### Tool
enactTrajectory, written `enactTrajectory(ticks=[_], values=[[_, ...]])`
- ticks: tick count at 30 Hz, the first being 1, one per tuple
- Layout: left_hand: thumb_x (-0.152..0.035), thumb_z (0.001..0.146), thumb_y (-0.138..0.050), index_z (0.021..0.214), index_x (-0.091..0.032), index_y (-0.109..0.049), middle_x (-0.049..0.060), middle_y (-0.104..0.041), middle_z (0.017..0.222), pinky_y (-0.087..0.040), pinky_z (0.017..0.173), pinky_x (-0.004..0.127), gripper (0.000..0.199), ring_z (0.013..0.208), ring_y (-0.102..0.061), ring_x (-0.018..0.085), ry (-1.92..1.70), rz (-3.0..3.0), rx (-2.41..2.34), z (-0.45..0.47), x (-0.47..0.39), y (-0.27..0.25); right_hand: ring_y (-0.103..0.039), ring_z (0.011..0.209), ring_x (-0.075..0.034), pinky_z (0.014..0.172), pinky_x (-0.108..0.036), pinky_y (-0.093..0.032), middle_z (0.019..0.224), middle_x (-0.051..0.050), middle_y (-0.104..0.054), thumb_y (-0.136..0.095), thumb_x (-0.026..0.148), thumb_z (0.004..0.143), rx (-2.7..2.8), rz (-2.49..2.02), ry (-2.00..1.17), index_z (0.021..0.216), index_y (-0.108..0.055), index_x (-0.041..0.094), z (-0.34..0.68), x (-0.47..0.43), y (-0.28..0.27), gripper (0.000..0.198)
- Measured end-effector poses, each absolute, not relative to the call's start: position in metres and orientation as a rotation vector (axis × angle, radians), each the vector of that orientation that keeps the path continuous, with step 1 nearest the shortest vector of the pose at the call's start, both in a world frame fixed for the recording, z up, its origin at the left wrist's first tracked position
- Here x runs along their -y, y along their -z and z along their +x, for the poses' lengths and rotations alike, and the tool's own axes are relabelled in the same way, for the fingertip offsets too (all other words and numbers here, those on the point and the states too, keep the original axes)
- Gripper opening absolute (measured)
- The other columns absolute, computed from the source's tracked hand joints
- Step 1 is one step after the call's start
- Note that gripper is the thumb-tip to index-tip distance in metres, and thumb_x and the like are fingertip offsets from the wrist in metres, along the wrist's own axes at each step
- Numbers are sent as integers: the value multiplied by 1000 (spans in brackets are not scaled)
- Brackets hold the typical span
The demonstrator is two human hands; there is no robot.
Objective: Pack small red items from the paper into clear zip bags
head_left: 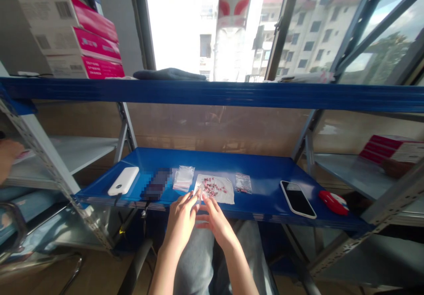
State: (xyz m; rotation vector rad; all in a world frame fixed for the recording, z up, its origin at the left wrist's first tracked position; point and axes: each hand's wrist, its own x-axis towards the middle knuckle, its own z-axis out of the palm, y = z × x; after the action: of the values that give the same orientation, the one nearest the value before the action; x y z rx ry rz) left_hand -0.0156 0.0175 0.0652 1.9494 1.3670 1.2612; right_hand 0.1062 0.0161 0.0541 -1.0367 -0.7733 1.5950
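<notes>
1. Clear plastic bag [198, 193], small, is pinched between both hands at the near edge of the blue shelf [265, 171]. Left hand [180, 222] has its grip closed on the bag; right hand [217, 222] has fingers at the bag's mouth, and I cannot tell whether they pinch it.
2. Doing it well, my call: hold the mouth open over the white sheet [215, 188] so dropped parts land there, not on the floor.
3. Sheet at 12 o'clock from the hands carries loose small red parts [213, 185].
4. Filled bag [243, 183] at 1 o'clock holds red parts.
5. Stack of clear bags [183, 178] at 11 o'clock looks empty.
6. Phone [297, 198] at 3 o'clock, power bank [123, 180] at 9 o'clock.
</notes>
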Motion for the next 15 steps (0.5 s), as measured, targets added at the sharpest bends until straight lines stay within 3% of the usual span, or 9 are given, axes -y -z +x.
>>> enactTrajectory(ticks=[3, 9, 12, 15], values=[[-13, 76, -56, 100, -26, -73, 7, -64, 119, -34, 105, 43, 32, 114, -53, 30, -1305, 1822, -1210, -14, -18, -66, -64, 68, -17, 64, -30, -49, 85, -7, -66, -61, 53, 77, 690, -753, -1828, 111, -56, 17, 104, -14, -58, 50], [-15, 74, -59, 93, -26, -74, 5, -67, 115, -31, 107, 42, 27, 113, -53, 28, -1336, 1779, -1097, -11, -15, -74, -62, 63, -15, 65, -27, -47, 70, -2, -64, -67, 38, 73, 397, -617, -1881, 88, -56, 16, 109, -13, -60, 29], [-17, 77, -58, 84, -25, -74, 6, -68, 111, -33, 106, 41, 19, 111, -54, 27, -1440, 1718, -1121, -8, -15, -76, -66, 75, -19, 72, -30, -47, 77, -2, -66, -70, 33, 67, 314, -592, -1779, 84, -53, 20, 115, -13, -62, 28], [-23, 80, -58, 96, -23, -69, 5, -63, 119, -36, 105, 35, 20, 118, -51, 23, -1624, 1246, -1084, 4, -20, -69, -67, 87, -23, 77, -33, -47, 90, -4, -67, -73, 34, 63, 336, -654, -1596, 86, -52, 21, 115, -12, -60, 33]])
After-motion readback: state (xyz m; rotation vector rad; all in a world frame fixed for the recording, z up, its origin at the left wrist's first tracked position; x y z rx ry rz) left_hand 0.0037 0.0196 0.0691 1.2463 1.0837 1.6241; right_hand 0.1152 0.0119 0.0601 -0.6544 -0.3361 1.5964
